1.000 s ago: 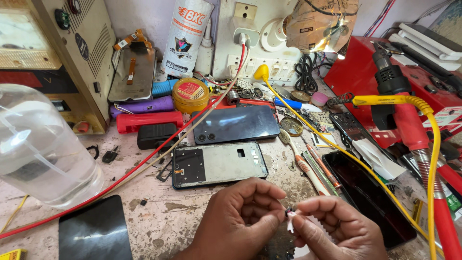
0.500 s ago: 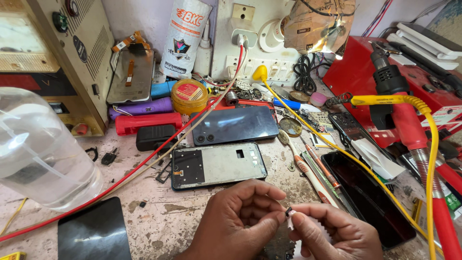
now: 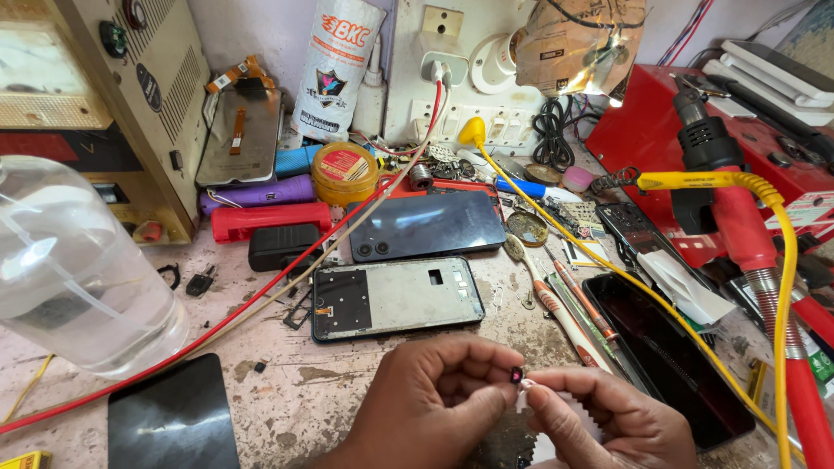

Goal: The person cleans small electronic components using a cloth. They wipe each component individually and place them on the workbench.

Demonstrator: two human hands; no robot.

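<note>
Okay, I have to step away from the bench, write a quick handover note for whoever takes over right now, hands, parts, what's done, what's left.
Left hand: fingertip grip on a tiny dark part.
Right hand: pinching a small white piece against that part.
Parts: open phone frame lies just beyond the hands, dark phone back behind it, black screen panel to the right.
Done: phone is apart.
Left: the tiny part is not yet back in the frame; nothing is reassembled.

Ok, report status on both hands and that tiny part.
Left hand pinches small dark part at fingertips. Right hand meets it, holding white scrap. Open phone frame lies just beyond, untouched.
</note>
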